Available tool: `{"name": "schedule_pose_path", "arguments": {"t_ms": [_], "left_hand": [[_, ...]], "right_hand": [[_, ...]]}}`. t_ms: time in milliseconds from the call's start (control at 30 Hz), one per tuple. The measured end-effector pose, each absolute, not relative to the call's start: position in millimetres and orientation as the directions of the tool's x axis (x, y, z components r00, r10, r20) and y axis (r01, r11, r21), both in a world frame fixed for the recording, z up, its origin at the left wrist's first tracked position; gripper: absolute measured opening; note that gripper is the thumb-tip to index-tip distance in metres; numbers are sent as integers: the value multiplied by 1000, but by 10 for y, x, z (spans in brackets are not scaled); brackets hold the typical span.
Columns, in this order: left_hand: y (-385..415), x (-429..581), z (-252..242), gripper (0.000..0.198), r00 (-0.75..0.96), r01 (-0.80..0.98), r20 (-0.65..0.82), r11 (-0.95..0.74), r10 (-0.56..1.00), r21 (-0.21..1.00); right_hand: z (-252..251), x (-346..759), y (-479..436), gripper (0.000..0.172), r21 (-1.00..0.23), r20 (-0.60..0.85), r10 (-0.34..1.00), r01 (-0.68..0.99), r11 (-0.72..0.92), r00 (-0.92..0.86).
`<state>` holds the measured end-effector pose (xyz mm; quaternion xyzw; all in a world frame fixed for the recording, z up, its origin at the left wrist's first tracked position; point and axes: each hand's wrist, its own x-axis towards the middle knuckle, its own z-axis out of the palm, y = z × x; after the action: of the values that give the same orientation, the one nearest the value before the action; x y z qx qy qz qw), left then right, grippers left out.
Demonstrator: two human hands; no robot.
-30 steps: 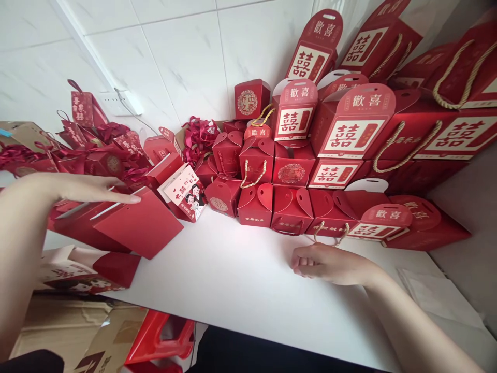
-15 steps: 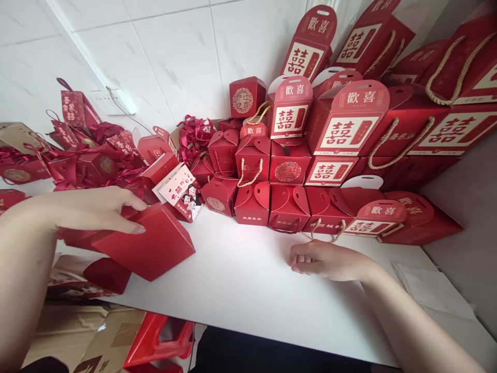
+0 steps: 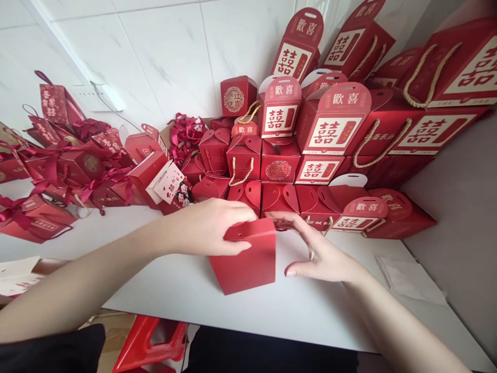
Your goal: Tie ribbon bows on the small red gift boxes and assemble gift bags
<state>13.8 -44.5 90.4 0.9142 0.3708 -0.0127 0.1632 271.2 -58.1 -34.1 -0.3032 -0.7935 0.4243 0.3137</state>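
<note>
A plain red gift box (image 3: pixel 248 268) stands at the middle of the white table, its near faces bare of print. My left hand (image 3: pixel 219 227) grips it by the top, thumb on the near side and fingers over the far side. To the right of the box, my right hand (image 3: pixel 316 254) is open, thumb and fingers spread apart. Its fingertips come close to the box's upper right corner; whether they touch it I cannot tell. Just behind both hands runs a row of closed red boxes (image 3: pixel 280 199).
Stacked red boxes (image 3: pixel 337 127) with rope handles fill the back right against the wall. Ribboned boxes (image 3: pixel 83 163) crowd the left, beside a box with a cartoon couple (image 3: pixel 174 186). White tissue (image 3: pixel 411 280) lies at right. Below the table edge is a red stool (image 3: pixel 149 336).
My left hand has carried the red box from the left to the middle of the table. My right hand has opened from a loose fist, beside the box.
</note>
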Motion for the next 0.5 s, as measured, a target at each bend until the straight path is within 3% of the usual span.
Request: {"name": "schedule_pose_path", "arguments": {"t_ms": [33, 100, 233, 333, 400, 500], "left_hand": [[-426, 212, 859, 24, 762, 637, -120, -703, 636, 316], [-395, 355, 785, 26, 810, 561, -43, -752, 585, 346], [-383, 532, 815, 43, 847, 424, 125, -799, 517, 427], [-379, 423, 1022, 45, 733, 543, 290, -787, 615, 294], [-332, 201, 1179, 43, 544, 763, 391, -631, 742, 136], [-162, -292, 1317, 60, 175, 984, 441, -176, 880, -38]], "right_hand": [[-363, 2670, -614, 104, -864, 265, 746, 192, 465, -611], [-384, 2590, -664, 114, -868, 299, 769, 174, 465, -565], [-333, 2562, -662, 90, -876, 373, 841, 152, 459, -391], [-248, 2687, -613, 77, -930, 304, 887, 96, 356, -346], [-186, 2798, -590, 70, -955, 241, 904, 82, 286, -353], [-89, 2942, -582, 49, -945, 191, 894, 170, 279, -405]]}}
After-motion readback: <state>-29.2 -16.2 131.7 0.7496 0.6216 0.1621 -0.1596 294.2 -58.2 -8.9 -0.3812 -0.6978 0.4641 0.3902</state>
